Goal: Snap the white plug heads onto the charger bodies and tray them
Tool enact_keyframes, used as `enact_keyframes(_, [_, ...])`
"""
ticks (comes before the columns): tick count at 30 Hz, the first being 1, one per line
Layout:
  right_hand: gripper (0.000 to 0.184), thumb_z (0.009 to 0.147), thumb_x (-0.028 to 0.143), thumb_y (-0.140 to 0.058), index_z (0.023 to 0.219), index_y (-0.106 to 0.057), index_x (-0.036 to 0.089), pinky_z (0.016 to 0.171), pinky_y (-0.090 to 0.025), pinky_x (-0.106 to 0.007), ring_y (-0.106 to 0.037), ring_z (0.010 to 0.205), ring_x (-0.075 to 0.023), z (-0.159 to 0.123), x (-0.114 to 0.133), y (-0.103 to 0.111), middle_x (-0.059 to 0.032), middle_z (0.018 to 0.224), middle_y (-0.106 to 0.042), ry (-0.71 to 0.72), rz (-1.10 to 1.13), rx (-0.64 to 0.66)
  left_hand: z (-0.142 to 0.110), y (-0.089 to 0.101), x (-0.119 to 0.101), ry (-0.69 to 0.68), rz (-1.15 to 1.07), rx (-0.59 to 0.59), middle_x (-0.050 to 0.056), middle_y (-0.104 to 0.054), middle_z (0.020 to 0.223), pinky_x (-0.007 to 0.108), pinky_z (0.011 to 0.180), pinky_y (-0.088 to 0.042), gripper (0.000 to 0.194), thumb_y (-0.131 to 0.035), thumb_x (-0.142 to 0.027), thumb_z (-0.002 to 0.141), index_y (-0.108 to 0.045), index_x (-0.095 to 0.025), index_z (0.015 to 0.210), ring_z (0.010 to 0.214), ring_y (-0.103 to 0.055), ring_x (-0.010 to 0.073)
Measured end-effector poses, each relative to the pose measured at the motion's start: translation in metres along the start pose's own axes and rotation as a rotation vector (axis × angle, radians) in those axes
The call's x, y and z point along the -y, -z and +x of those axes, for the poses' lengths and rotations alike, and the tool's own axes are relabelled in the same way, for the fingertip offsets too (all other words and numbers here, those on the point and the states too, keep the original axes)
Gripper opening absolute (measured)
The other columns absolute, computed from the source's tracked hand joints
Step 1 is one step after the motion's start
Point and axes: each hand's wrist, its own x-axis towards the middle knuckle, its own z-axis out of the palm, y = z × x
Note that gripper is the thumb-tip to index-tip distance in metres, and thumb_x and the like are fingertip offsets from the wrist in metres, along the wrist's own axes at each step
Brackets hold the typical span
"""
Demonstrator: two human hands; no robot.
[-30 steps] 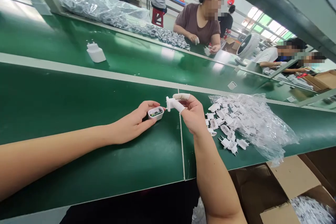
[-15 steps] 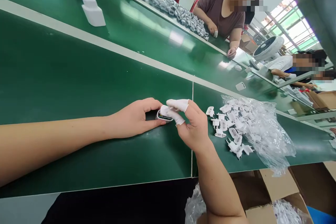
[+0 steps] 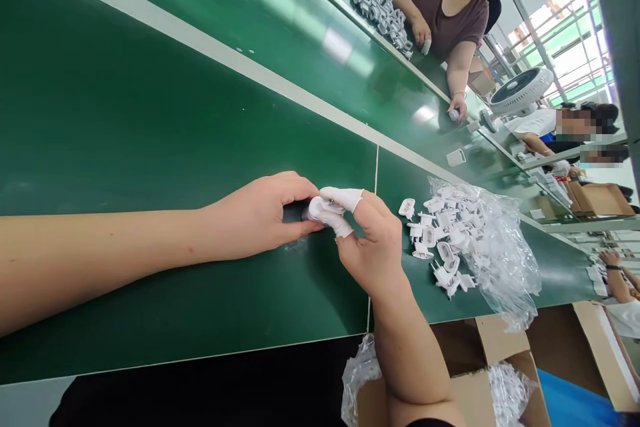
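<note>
My left hand (image 3: 273,210) is closed around a small white charger housing (image 3: 307,215), thumb on one side and fingers on the other, just above the green bench. My right hand (image 3: 374,240) wears white finger covers (image 3: 343,197) on the thumb and forefinger. Those two fingers pinch together at the housing's end and hide it. A small white part may sit between them, but it blends with the covers. To the right of my right hand lies a heap of white plug caps with pins (image 3: 447,230), partly inside a clear plastic bag (image 3: 513,260).
Open cardboard boxes (image 3: 505,340) stand below the bench edge at right. Along the bench's pale strip (image 3: 280,83) lie white charger parts (image 3: 456,158). Across from me, a person (image 3: 440,20) works beside piled grey-white pieces (image 3: 370,0) and a fan (image 3: 520,92).
My right fingers have closed over the housing's end, where an open rim with something green inside showed before. The view has shifted, and the white charger at upper left is now mostly out of frame.
</note>
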Motion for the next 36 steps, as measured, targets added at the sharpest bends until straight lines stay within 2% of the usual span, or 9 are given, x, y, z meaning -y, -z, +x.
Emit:
enact_keyframes(5, [0.021,0.110,0.023,-0.067,0.123,-0.082,0.031,0.084,-0.067,-0.038,-0.081,0.092,-0.0207,-0.001,0.000,0.000,-0.0037,0.105,-0.087,0.043,0.066,-0.061,-0.001,0.000,-0.001,0.032,-0.001,0.001,0.004,-0.082,0.111,0.044,0.091,-0.061,0.035,-0.071,-0.063,0.083,-0.084,-0.037,0.103,0.107,-0.073,0.0343])
enact_keyframes(8, [0.020,0.110,0.024,-0.068,0.121,-0.082,0.033,0.087,-0.066,-0.041,-0.082,0.093,-0.0222,0.000,0.000,0.001,-0.0021,0.100,-0.087,0.065,-0.012,-0.065,0.000,-0.001,0.000,0.033,-0.005,0.007,0.004,-0.082,0.111,0.044,0.091,-0.062,0.035,-0.070,-0.061,0.082,-0.084,-0.037,0.102,0.108,-0.073,0.0345])
enact_keyframes(12, [0.017,0.109,0.024,-0.070,0.118,-0.081,0.033,0.100,-0.065,-0.042,-0.081,0.088,-0.0212,0.000,0.001,0.002,-0.0005,0.097,-0.088,0.080,-0.078,-0.048,0.000,-0.002,0.001,-0.005,-0.011,0.007,0.004,-0.081,0.109,0.042,0.090,-0.060,0.034,-0.069,-0.057,0.084,-0.083,-0.034,0.105,0.107,-0.073,0.0330])
enact_keyframes(17, [0.019,0.107,0.023,-0.066,0.108,-0.081,0.035,0.120,-0.057,-0.049,-0.082,0.088,-0.0215,-0.001,0.004,0.002,0.0018,0.089,-0.085,0.003,-0.229,-0.009,-0.002,-0.002,0.000,-0.026,-0.009,0.005,0.005,-0.080,0.108,0.042,0.090,-0.060,0.033,-0.068,-0.059,0.087,-0.082,-0.033,0.103,0.108,-0.072,0.0331])
enact_keyframes(21, [0.019,0.101,0.020,-0.065,0.101,-0.078,0.033,0.121,-0.056,-0.049,-0.081,0.087,-0.0216,-0.001,0.007,0.002,0.0015,0.088,-0.084,-0.021,-0.246,0.006,-0.003,-0.004,0.001,-0.013,0.002,-0.008,0.005,-0.079,0.110,0.043,0.093,-0.060,0.035,-0.068,-0.063,0.088,-0.082,-0.035,0.104,0.109,-0.072,0.0340])
enact_keyframes(27, [0.025,0.096,0.011,-0.060,0.087,-0.073,0.031,0.118,-0.056,-0.044,-0.074,0.071,-0.0179,-0.001,0.014,-0.001,0.0037,0.074,-0.075,0.013,-0.367,-0.064,-0.004,-0.004,-0.003,-0.023,0.001,-0.019,0.005,-0.078,0.104,0.043,0.089,-0.059,0.033,-0.066,-0.058,0.087,-0.081,-0.032,0.101,0.102,-0.071,0.0329])
enact_keyframes(32, [0.023,0.095,0.011,-0.062,0.092,-0.074,0.030,0.122,-0.054,-0.042,-0.076,0.076,-0.0167,-0.001,0.012,-0.001,0.0038,0.081,-0.080,0.009,-0.350,-0.037,-0.004,-0.002,-0.009,-0.030,0.040,0.000,0.007,-0.078,0.106,0.042,0.089,-0.058,0.032,-0.064,-0.054,0.089,-0.079,-0.028,0.101,0.104,-0.071,0.0323])
enact_keyframes(36, [0.020,0.102,0.015,-0.065,0.102,-0.078,0.029,0.132,-0.047,-0.049,-0.079,0.081,-0.0159,-0.002,0.005,-0.002,0.0032,0.091,-0.084,-0.010,-0.185,-0.037,-0.004,-0.004,-0.005,-0.048,0.051,-0.005,0.007,-0.078,0.107,0.042,0.088,-0.059,0.034,-0.064,-0.054,0.093,-0.080,-0.027,0.107,0.104,-0.072,0.0324])
